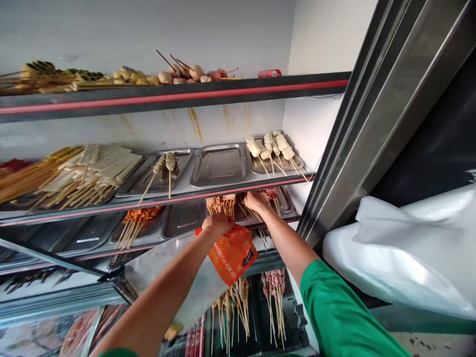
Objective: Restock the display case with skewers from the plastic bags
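Note:
My left hand (218,224) is closed on the top of an orange plastic packet (233,255) printed with barbecue pork wording. A clear plastic bag (156,265) hangs beside the packet, under my left forearm. Just above that hand are meat skewers (226,202) on the third shelf, with their sticks pointing outward. My right hand (256,201) reaches into the same shelf, its fingers curled at more meat skewers (253,214); the fingertips are partly hidden. Red meat skewers (273,196) lie on a metal tray to its right.
Above, a shelf carries white skewers (284,146), a bare metal tray (219,166) and flat white skewers (100,171). Red-sauced skewers (143,214) lie lower left. More skewers (273,285) stand below. A metal door frame (357,163) and white plastic sacks (401,248) are on the right.

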Demonstrator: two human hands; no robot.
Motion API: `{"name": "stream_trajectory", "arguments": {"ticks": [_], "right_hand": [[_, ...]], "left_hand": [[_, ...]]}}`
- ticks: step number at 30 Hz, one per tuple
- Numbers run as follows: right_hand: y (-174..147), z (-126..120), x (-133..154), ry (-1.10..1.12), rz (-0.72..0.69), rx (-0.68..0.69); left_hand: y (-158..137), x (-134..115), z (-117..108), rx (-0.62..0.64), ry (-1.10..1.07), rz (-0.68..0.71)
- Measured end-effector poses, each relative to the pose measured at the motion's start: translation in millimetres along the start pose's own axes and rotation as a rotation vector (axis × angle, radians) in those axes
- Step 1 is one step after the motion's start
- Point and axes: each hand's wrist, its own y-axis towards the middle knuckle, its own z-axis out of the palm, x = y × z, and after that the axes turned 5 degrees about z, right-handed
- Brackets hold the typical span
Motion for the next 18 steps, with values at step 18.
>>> {"name": "stream_trajectory", "arguments": {"ticks": [18], "right_hand": [[-6.0,14.5,-19.5,0.294,0.123,0.089]], "left_hand": [[19.8,18.5,20.0,-0.155,-0.097,0.043]]}}
